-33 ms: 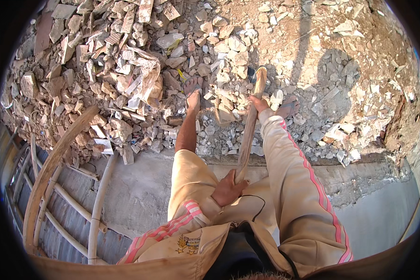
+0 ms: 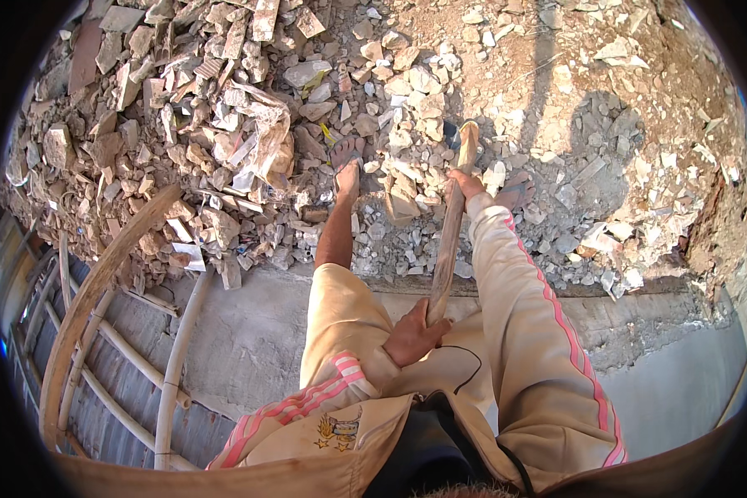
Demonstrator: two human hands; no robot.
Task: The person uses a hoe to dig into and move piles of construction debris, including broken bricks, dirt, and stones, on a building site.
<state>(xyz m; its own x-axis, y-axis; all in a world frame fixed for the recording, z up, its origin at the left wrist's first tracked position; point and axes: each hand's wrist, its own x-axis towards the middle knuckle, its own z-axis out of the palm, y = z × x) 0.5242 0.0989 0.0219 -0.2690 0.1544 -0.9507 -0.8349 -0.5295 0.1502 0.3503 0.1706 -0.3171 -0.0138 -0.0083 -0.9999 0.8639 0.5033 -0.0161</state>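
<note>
A long wooden tool handle [image 2: 445, 249] runs from my waist down into a pile of broken stone and rubble [image 2: 407, 100]. My left hand [image 2: 415, 332] is shut around the near end of the handle. My right hand [image 2: 466, 184], in a cream sleeve with pink stripes, grips the handle lower down, close to the tool's dark head [image 2: 451, 133], which rests among the stones. My bare left leg ends in a sandalled foot [image 2: 346, 166] standing on the rubble. The other foot [image 2: 519, 191] is just right of the handle.
A curved wooden ladder-like frame [image 2: 100, 290] lies at the lower left beside a concrete ledge [image 2: 249, 332]. A torn pale sack [image 2: 266, 137] sits in the debris at upper left. Reddish earth and scattered stone chips [image 2: 639, 124] spread to the right.
</note>
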